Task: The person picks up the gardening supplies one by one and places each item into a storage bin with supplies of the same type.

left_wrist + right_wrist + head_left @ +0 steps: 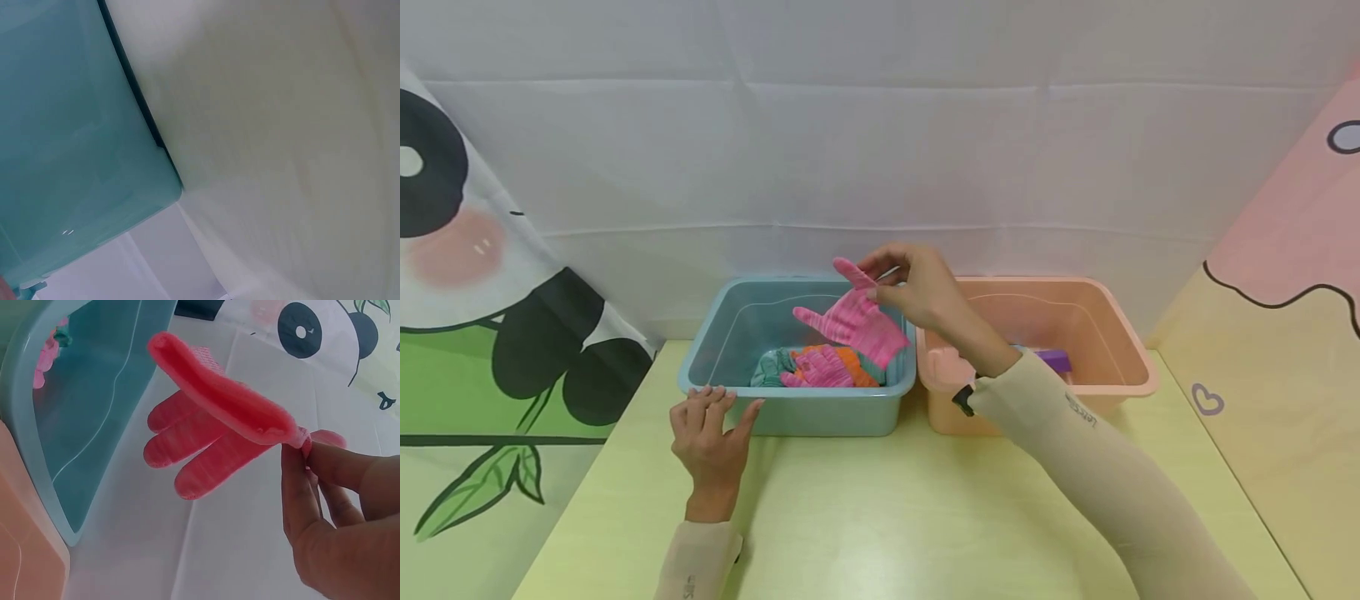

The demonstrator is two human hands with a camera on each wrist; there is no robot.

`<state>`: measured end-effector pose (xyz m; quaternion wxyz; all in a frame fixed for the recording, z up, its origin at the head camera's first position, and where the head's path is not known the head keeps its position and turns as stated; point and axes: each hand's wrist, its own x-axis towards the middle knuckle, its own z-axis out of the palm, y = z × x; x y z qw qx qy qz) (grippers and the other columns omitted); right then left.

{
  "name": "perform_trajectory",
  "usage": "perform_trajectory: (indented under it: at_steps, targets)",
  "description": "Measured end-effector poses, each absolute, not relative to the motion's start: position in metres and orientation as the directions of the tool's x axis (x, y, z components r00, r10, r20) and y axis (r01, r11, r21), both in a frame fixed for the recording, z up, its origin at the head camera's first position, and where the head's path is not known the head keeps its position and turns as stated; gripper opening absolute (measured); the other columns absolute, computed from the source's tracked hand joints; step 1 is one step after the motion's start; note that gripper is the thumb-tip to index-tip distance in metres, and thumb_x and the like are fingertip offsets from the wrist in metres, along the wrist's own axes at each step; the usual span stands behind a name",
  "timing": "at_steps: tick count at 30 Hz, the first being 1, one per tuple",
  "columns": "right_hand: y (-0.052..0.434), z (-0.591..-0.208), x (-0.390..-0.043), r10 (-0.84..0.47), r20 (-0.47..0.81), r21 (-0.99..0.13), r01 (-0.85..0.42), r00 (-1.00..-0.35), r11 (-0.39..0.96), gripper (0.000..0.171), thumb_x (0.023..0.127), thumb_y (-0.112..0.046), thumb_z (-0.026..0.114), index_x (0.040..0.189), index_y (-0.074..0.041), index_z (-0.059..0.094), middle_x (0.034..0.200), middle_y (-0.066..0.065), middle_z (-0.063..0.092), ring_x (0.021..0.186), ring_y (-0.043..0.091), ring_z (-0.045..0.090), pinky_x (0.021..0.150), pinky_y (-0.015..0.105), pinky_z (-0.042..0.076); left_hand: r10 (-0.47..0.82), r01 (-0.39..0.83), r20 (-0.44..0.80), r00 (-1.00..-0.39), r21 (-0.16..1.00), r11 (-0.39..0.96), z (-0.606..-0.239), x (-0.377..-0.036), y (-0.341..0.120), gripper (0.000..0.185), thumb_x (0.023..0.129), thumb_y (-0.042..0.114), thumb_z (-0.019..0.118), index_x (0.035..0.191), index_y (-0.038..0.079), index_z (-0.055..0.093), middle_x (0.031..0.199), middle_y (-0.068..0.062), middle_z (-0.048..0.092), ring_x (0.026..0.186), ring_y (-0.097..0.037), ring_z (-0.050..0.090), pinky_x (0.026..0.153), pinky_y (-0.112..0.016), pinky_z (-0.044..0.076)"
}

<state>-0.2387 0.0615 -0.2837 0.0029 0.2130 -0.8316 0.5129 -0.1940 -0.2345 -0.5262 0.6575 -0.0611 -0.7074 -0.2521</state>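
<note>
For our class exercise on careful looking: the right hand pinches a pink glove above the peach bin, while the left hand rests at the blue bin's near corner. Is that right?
Not quite. The head view shows the right hand pinching the pink glove above the blue bin, not the peach bin. The left hand does rest at the blue bin's near corner.

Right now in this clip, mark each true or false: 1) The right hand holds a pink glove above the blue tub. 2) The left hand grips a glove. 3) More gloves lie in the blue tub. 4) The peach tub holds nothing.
1) True: the right hand pinches the pink glove by a fingertip over the blue tub.
2) False: the left hand rests on the table against the blue tub's front wall and holds nothing.
3) True: pink, orange and teal gloves lie at its bottom.
4) False: a purple thing lies inside the peach tub.
</note>
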Motion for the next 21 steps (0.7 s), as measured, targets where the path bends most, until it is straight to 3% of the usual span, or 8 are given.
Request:
perform_trajectory:
  at_steps: [21]
  targets:
    - [0.031,-0.288,-0.266,-0.398,0.187,-0.756,-0.391,-0.898,0.525,0.026,0.093,0.006,0.076,0.118,-0.001,0.077,0.109,0.013,0.074,0.095,0.025,0.071,0.079,0.029,0.062,-0.236,0.425,0.964,-0.12,0.265,0.866,-0.525,-0.196,-0.233,0.065,0.092,0.061,0.074,0.085,-0.004,0.075,0.086,-0.022,0.071,0.081,-0.046,0.06,0.114,-0.02,0.043]
